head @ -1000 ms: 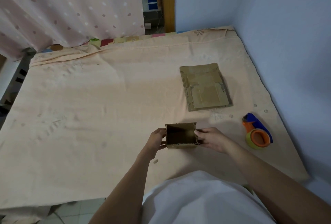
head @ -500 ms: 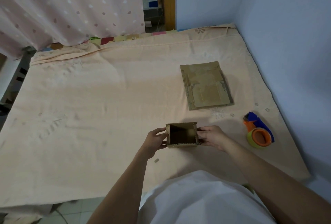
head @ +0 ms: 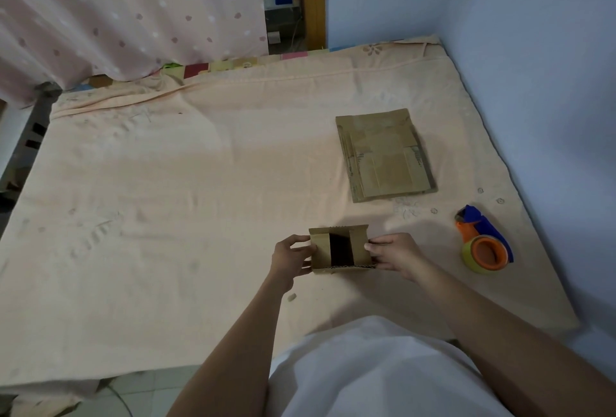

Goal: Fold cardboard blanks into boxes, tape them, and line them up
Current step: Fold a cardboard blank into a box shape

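Observation:
A small brown cardboard box (head: pixel 358 248) is held over the near part of the bed, its open end facing me. Two side flaps are folded partly inward, leaving a dark gap between them. My left hand (head: pixel 289 258) grips the box's left side and my right hand (head: pixel 393 255) grips its right side, thumbs on the flaps. A stack of flat cardboard blanks (head: pixel 383 154) lies farther back on the right. A tape dispenser (head: pixel 483 243) in orange and blue with a yellowish roll lies to the right of my hands.
The peach bedsheet (head: pixel 166 199) covers the whole work surface. Blue walls (head: pixel 533 66) close off the right and the back. A pink dotted curtain (head: pixel 133 9) hangs at the back left. A small scrap (head: pixel 292 297) lies near my left wrist.
The box's two side flaps have been folded inward over the opening, which earlier stood fully open. Both hands stay at the box's sides.

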Demonstrator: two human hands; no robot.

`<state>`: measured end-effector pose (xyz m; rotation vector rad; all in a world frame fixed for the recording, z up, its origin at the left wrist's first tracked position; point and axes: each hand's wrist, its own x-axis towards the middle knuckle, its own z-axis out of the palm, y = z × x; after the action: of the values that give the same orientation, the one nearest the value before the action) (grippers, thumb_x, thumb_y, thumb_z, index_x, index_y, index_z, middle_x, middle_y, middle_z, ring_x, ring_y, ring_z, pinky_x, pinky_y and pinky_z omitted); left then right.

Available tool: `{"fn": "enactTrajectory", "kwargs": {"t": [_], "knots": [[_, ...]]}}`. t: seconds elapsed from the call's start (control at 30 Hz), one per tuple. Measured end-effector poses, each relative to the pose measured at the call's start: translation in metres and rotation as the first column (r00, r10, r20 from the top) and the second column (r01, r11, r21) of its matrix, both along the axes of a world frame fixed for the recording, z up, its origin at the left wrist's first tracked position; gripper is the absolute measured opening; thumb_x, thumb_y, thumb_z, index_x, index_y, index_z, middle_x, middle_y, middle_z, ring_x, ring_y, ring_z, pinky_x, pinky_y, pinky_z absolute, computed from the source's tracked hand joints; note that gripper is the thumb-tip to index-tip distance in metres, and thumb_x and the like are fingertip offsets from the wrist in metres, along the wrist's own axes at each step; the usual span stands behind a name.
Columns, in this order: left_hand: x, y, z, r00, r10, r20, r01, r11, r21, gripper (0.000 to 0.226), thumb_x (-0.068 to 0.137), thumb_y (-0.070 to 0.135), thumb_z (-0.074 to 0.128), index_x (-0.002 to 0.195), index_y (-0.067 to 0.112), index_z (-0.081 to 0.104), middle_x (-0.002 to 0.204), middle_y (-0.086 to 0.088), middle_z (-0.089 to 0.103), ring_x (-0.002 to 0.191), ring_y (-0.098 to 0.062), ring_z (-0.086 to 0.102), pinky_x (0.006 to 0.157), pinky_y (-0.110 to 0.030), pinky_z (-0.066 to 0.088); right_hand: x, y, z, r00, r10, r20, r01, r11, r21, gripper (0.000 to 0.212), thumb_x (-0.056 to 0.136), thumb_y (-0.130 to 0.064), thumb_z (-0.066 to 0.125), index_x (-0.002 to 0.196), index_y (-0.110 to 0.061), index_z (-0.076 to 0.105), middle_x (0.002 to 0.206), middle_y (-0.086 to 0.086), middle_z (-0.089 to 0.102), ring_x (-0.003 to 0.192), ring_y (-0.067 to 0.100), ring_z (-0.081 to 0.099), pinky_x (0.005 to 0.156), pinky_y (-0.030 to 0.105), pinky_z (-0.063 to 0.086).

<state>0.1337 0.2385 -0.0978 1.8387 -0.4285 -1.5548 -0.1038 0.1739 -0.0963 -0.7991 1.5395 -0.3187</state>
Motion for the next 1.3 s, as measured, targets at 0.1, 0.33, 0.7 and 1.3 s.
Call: {"fn": "enactTrajectory", "kwargs": {"t": [0.1,0.33,0.7,1.3], "knots": [[-0.003,-0.002,0.0,1.0,0.007,0.023,-0.007,1.0,0.008,0.017,0.089,0.006,0.068,0.104,0.014,0.067,0.088,-0.011,0.072,0.067,-0.026,0.069,0.058,-0.028,0.055,0.003,-0.001,-0.001,0.998,-0.003,-0.061,0.001,1.0,-0.018,0.032,0.084,-0.012,0.081,0.113,-0.005,0.07,0.099,0.014,0.073,0.077,0.02,0.07,0.062,0.026,0.059],[-0.003,-0.004,-0.002,1.0,0.014,0.025,-0.014,1.0,0.013,0.018,0.09,0.002,0.066,0.105,0.012,0.065,0.083,-0.011,0.072,0.064,-0.025,0.068,0.06,-0.031,0.059,0.008,-0.003,-0.002,0.99,0.001,-0.14,-0.007,0.999,-0.04,0.027,0.083,-0.013,0.081,0.108,-0.006,0.073,0.099,0.014,0.073,0.079,0.024,0.07,0.058,0.027,0.058],[-0.003,-0.005,0.0,0.999,0.023,0.034,-0.024,0.999,0.027,0.022,0.088,0.001,0.066,0.106,0.013,0.067,0.092,-0.016,0.071,0.065,-0.028,0.068,0.057,-0.03,0.056,0.018,-0.022,0.02,0.994,0.075,-0.074,-0.065,0.99,0.124,0.066,0.088,-0.071,0.055,0.107,-0.007,0.061,0.101,0.007,0.064,0.093,0.029,0.068,0.065,0.036,0.058],[-0.001,-0.006,0.005,1.0,-0.009,-0.021,0.01,1.0,0.018,0.032,0.078,0.017,0.084,0.104,0.013,0.066,0.101,-0.017,0.074,0.073,-0.03,0.073,0.066,-0.035,0.06,0.019,-0.018,0.005,0.838,0.325,-0.438,-0.386,0.921,-0.056,0.04,0.084,-0.032,0.079,0.09,0.007,0.074,0.087,0.023,0.073,0.073,0.034,0.072,0.068,0.048,0.061]]}}
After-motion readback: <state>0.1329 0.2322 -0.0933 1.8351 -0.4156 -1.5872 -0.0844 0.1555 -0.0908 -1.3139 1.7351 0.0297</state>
